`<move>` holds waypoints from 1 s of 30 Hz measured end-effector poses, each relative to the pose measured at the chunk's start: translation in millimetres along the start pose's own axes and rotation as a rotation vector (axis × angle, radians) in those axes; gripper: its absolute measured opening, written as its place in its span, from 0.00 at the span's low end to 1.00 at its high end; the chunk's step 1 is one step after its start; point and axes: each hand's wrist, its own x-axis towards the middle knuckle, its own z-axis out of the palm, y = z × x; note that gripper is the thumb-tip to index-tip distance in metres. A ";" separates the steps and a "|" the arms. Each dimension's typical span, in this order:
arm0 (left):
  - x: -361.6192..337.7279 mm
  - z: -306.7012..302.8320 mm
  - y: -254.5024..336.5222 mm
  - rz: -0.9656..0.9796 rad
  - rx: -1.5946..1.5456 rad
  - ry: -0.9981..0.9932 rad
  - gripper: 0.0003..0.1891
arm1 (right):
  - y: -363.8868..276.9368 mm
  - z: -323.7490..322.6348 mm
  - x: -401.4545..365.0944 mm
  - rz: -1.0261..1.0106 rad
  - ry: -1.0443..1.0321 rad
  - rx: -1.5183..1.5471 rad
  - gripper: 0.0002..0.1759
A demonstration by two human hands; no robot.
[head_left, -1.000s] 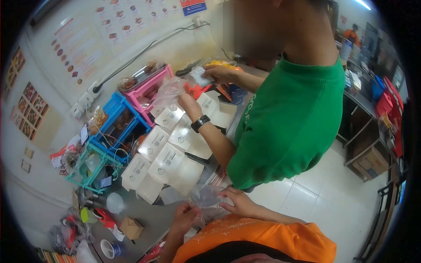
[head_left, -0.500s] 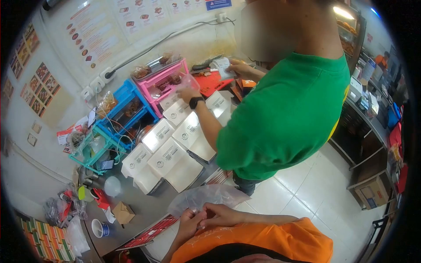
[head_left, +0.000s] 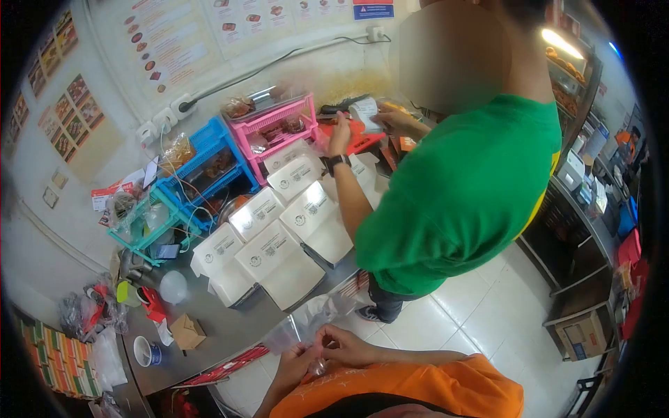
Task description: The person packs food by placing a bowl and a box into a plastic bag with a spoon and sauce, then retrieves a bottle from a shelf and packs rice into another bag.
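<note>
My left hand [head_left: 295, 362] and my right hand [head_left: 343, 347] are close together in front of my orange shirt. Both pinch a clear plastic bag [head_left: 311, 317], which spreads out beyond my fingers over the counter's front edge. Just past the bag, several open white cardboard boxes [head_left: 280, 263] with printed lids stand in rows on the counter [head_left: 233, 341]. To the right of the boxes, a person in a green shirt [head_left: 460, 188] leans over them, holding a white paper slip [head_left: 364, 111] in one hand.
Blue [head_left: 209, 171] and pink baskets [head_left: 275, 132] with bagged food stand along the wall. Nearer are a teal rack [head_left: 155, 221], a paper cup [head_left: 147, 352] and a small brown box [head_left: 188, 332]. Tiled floor [head_left: 446, 317] lies right of the counter, with shelving [head_left: 557, 258] beyond.
The bag has swung from a broad sideways spread to a narrower shape between my hands. The co-worker's watch hand has moved right, toward the paper slip. My view has shifted slightly.
</note>
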 end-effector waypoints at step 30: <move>-9.7 -25.6 103.8 0.248 0.678 -0.067 0.11 | 19.4 -38.3 -7.7 0.060 0.065 0.035 0.10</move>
